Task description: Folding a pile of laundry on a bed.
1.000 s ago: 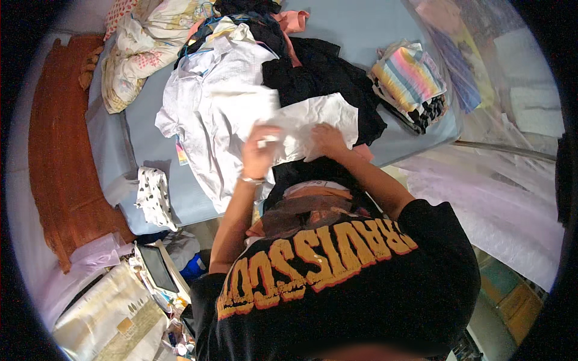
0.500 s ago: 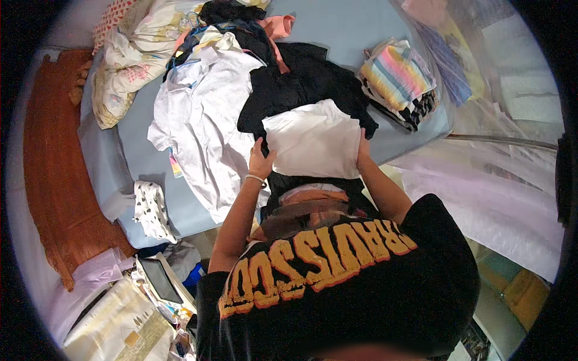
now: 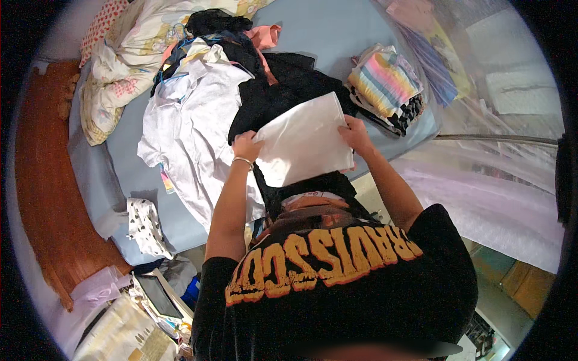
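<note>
A white folded cloth, its kind not clear, (image 3: 304,141) is stretched between my two hands above a black garment (image 3: 274,102) on the bed. My left hand (image 3: 247,146) grips its left edge, and a pale band circles that wrist. On the other side my right hand (image 3: 356,135) pinches the right edge. Just left of the cloth, a white shirt (image 3: 195,129) lies spread out, with a blue hanger at its collar. More black fabric hangs close to my body below the cloth.
A folded stack with a rainbow-striped piece (image 3: 385,81) sits at the bed's right side. A black-spotted white cloth (image 3: 146,227) lies near the left front edge. Floral bedding (image 3: 120,78) is heaped at the far left. A sheer net (image 3: 481,186) hangs along the right.
The white cloth has gone from loose and rounded to flatter and straight-edged, its right side raised. My right hand now shows more fully at its edge. The view has shifted slightly.
</note>
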Demonstrator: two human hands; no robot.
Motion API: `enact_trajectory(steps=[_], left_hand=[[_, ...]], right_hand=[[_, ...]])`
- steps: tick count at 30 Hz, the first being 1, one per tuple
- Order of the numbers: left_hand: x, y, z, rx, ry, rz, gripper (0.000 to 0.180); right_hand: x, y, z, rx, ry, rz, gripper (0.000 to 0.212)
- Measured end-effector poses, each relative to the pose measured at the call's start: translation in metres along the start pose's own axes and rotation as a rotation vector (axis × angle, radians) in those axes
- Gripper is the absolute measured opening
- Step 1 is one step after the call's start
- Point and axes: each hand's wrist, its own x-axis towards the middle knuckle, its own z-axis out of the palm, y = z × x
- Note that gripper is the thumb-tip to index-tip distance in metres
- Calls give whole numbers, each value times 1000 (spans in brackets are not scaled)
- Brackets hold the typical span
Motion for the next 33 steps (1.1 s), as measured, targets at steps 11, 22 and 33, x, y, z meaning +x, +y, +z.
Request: enact_trajectory(steps=[11,22,33], left_hand=[[-37,-23,110,-1052,302,-248,79],[-80,39,20,-1614,-60,-215,35],[-100,173,-61,-1605,-10,284,42]], right_hand=[[-4,95,15,100,75,682,36],[-8,86,20,40,129,644,29],[-15,-69,-120,-516,478,-75,32]])
